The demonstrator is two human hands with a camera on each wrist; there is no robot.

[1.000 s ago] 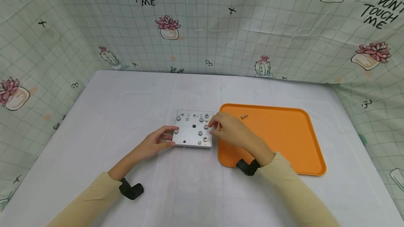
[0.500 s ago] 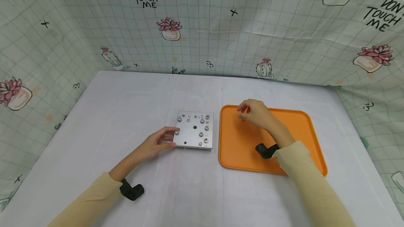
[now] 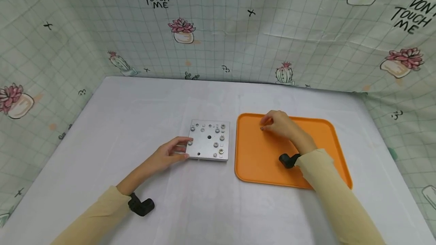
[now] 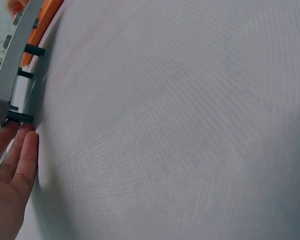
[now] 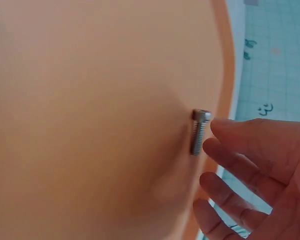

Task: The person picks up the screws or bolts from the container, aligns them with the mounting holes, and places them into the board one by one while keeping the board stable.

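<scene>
A silver metal plate (image 3: pixel 205 148) with several socket-head screws and some bare holes sits at the table's middle. Threaded screw ends (image 4: pixel 21 117) stick out from its underside in the left wrist view. My left hand (image 3: pixel 167 155) holds the plate's left edge, with one finger on top and the thumb at the near corner. Over the back left of the orange tray (image 3: pixel 262 162) is my right hand (image 3: pixel 281 126). Right at its thumb and index fingertips is a loose socket-head screw (image 5: pixel 198 132); thumb and fingers are spread apart beside it.
A white cloth covers the table (image 3: pixel 143 105). The tray's raised rim (image 3: pixel 235 150) runs just right of the plate. Behind the table hangs a patterned curtain (image 3: pixel 218 29). Black wrist cameras (image 3: pixel 141 205) sit below both hands.
My right hand has moved from the plate's right edge over to the back left of the tray, then slightly down to the screw there. The left hand and plate have stayed put.
</scene>
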